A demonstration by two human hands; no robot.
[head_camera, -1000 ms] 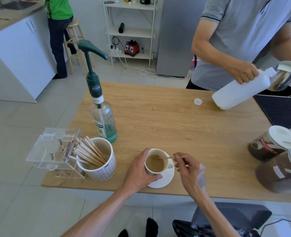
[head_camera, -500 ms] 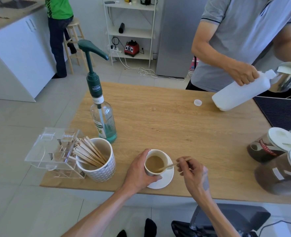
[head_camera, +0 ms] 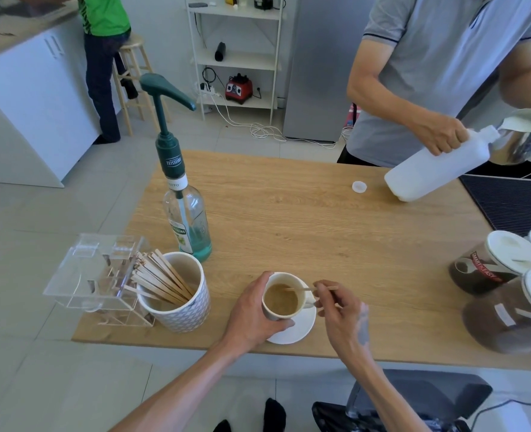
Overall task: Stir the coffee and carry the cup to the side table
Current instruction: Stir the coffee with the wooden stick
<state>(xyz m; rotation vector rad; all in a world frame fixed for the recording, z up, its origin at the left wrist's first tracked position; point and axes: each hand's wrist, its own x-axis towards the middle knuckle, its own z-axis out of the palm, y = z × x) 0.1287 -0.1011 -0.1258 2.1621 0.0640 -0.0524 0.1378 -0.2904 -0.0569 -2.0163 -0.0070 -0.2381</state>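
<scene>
A white coffee cup (head_camera: 284, 283) with light brown coffee stands on a white saucer (head_camera: 301, 330) near the front edge of the wooden table (head_camera: 304, 219). My left hand (head_camera: 253, 313) wraps around the cup's left side. My right hand (head_camera: 340, 313) pinches a thin wooden stirrer (head_camera: 301, 289) to the right of the cup. The stirrer lies almost level over the rim, its tip in the coffee at the far side.
A patterned mug (head_camera: 181, 310) full of several wooden stirrers and a clear plastic box (head_camera: 92, 272) stand at the left. A syrup pump bottle (head_camera: 186, 219) rises behind them. Lidded coffee jars (head_camera: 488, 269) sit at the right. Across the table a person pours from a white jug (head_camera: 435, 169).
The stirrer's tip has swept around inside the cup, from the near right side to the far side, as my right hand shifted slightly. My left hand has stayed on the cup.
</scene>
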